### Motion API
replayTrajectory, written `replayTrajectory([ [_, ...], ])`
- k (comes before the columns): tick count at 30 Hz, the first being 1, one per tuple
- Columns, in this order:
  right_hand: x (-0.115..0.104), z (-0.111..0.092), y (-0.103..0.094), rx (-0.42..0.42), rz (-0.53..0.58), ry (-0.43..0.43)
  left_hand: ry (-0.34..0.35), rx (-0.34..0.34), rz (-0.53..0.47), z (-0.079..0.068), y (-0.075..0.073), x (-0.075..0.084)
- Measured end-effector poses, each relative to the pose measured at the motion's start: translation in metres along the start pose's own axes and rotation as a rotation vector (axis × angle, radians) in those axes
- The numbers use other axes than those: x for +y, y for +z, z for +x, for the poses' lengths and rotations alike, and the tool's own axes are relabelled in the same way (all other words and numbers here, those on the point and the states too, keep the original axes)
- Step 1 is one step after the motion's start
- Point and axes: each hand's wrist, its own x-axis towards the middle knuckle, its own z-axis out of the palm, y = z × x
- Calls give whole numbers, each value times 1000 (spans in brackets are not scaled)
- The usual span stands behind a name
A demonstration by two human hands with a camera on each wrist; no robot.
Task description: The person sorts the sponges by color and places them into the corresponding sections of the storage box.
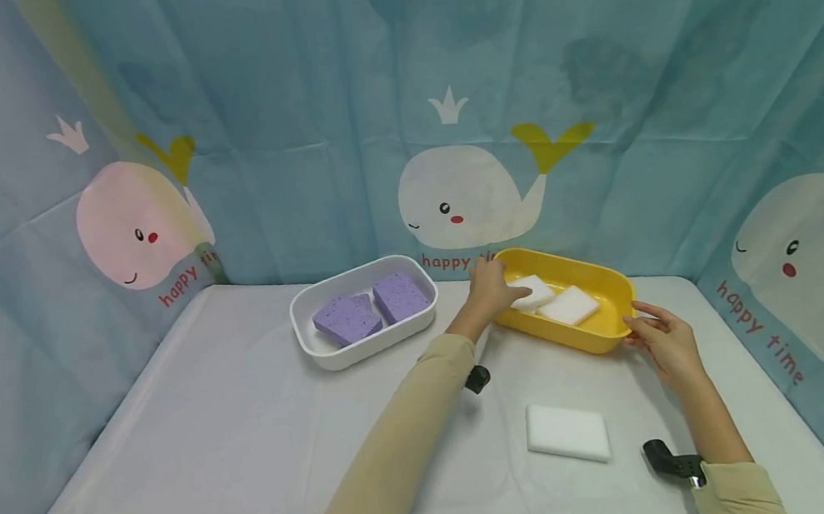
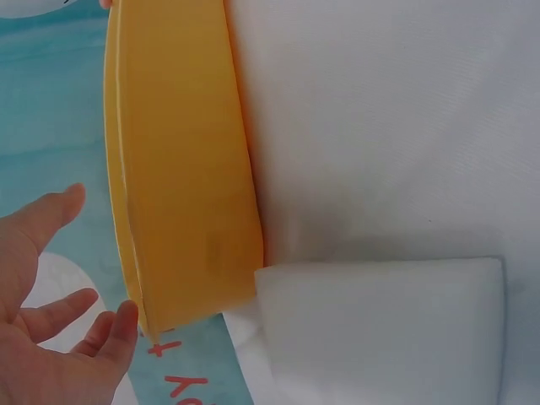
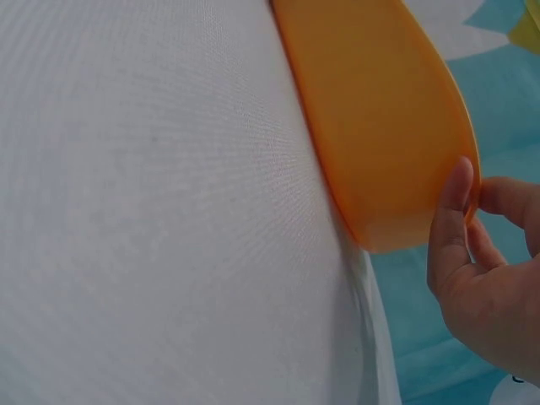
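A yellow plastic tray [image 1: 595, 344] stands at the back right with two white sponges inside, one at the left end [image 1: 532, 290] and one near the middle [image 1: 569, 306]. My right hand [image 1: 669, 347] pinches its right end by the rim, thumb outside, as the right wrist view shows on the tray wall [image 3: 380, 110]. At the left end is my left hand [image 1: 489, 286], its thumb over the tray's inside. The left wrist view shows the left hand [image 2: 59, 329] with fingers spread, one fingertip at the rim. Another white sponge [image 1: 567, 433] lies flat in front.
A white tray [image 1: 369, 351] stands left of the yellow one, holding two purple sponges, a left one [image 1: 347, 320] and a right one [image 1: 400, 297]. A blue whale-print curtain [image 1: 301, 202] hangs behind the white-covered table [image 1: 198, 447] and along its sides.
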Motion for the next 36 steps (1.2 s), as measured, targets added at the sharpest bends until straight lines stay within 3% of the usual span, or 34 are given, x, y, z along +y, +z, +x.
replayTrajectory([
  [6, 0, -1, 0, -2, 2, 3, 14, 6, -28, -1, -1, -5],
  [17, -1, -2, 0, -1, 3, 8, 123, 9, -79, -9, -8, -13],
  [27, -1, -2, 0, -3, -9, 7, 176, 6, -230, -28, -11, -20],
  [36, -1, -3, 0, -8, 8, 5, 239, 8, -280, -46, -12, -23],
])
